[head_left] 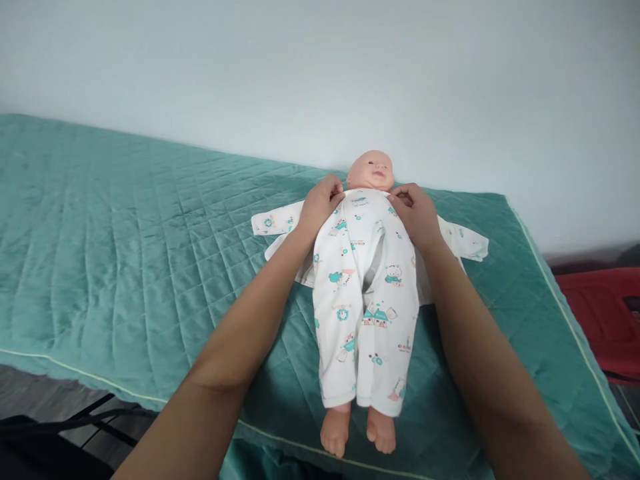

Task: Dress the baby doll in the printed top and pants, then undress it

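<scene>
A teal quilted blanket with pale piping covers the bed and meets a plain pale wall behind. At the right sits a red plastic object (only partly in view); thin black bars cross the grey floor lower left.

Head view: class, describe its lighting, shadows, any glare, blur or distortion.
Head view: soft, even light, no glare on the wall; faint shadows under the forearms on the green quilt; forearms widen toward the bottom corners, likely wide-angle distortion; left hand and right hand, pinching the white sleepsuit on the doll, look sharp, without motion blur.
</scene>
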`<action>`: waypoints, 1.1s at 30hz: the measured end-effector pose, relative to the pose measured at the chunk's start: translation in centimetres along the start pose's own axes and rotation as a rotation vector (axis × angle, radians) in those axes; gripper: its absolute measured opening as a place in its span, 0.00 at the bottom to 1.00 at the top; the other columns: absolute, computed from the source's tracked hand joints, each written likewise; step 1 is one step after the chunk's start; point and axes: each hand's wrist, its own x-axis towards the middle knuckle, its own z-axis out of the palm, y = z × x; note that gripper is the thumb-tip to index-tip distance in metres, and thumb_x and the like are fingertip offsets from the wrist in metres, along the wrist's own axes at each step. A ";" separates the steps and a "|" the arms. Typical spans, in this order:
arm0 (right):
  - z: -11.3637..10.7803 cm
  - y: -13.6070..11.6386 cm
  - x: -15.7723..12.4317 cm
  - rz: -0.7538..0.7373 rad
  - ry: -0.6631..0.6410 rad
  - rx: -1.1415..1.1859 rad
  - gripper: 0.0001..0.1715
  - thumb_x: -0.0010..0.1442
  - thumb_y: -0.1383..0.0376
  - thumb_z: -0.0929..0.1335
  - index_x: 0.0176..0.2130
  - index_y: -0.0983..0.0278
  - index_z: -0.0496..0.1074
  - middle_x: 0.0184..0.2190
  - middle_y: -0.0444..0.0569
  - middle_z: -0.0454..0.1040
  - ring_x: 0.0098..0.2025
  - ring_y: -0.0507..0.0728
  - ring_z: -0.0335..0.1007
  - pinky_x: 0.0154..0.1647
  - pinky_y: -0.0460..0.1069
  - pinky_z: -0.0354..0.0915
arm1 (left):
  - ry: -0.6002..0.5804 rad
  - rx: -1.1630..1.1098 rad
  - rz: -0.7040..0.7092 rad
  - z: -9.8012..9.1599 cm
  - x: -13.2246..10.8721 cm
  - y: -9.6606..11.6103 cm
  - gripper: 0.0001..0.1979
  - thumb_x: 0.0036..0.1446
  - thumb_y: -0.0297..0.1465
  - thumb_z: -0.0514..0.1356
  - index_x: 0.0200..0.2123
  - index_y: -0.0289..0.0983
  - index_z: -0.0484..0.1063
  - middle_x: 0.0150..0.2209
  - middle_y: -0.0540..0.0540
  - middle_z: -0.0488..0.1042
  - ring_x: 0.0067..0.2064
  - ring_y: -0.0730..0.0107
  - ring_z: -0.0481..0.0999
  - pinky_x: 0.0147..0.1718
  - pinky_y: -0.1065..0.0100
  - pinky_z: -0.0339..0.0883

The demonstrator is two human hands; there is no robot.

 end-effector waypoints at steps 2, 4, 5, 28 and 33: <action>-0.1 0.2 -0.5 -0.101 -0.035 0.036 0.13 0.62 0.61 0.65 0.44 0.60 0.76 0.46 0.50 0.80 0.47 0.58 0.74 0.52 0.56 0.66 | -0.001 -0.022 0.049 -0.1 -0.5 -0.2 0.11 0.62 0.27 0.56 0.46 0.38 0.73 0.40 0.45 0.76 0.44 0.64 0.74 0.46 0.64 0.66; -0.4 0.5 -1.0 -0.168 -0.080 0.026 0.18 0.65 0.61 0.62 0.48 0.59 0.77 0.51 0.50 0.79 0.53 0.59 0.73 0.58 0.58 0.64 | -0.008 0.016 0.080 -0.3 -1.3 -0.2 0.14 0.63 0.28 0.55 0.49 0.40 0.76 0.45 0.44 0.77 0.48 0.62 0.75 0.50 0.61 0.66; -0.5 0.6 -1.3 -0.182 -0.098 0.022 0.19 0.66 0.61 0.61 0.49 0.58 0.77 0.52 0.49 0.78 0.55 0.59 0.72 0.60 0.59 0.64 | -0.014 0.051 0.092 -0.5 -1.7 -0.1 0.15 0.63 0.29 0.55 0.50 0.41 0.77 0.47 0.43 0.77 0.49 0.60 0.75 0.52 0.59 0.65; -5.0 -11.9 -25.6 -0.276 -0.346 0.029 0.22 0.65 0.66 0.67 0.58 0.55 0.68 0.61 0.49 0.71 0.66 0.59 0.63 0.71 0.64 0.55 | 0.086 -0.061 0.103 -4.7 -27.0 10.9 0.10 0.65 0.28 0.57 0.49 0.40 0.73 0.47 0.44 0.72 0.51 0.65 0.73 0.53 0.61 0.69; -5.7 -13.2 -27.8 -0.248 -0.391 -0.193 0.20 0.63 0.66 0.68 0.55 0.60 0.68 0.60 0.54 0.70 0.66 0.63 0.62 0.68 0.67 0.56 | -0.069 -0.046 0.034 -4.9 -30.4 13.6 0.10 0.62 0.28 0.60 0.48 0.39 0.72 0.46 0.43 0.70 0.48 0.64 0.72 0.49 0.61 0.71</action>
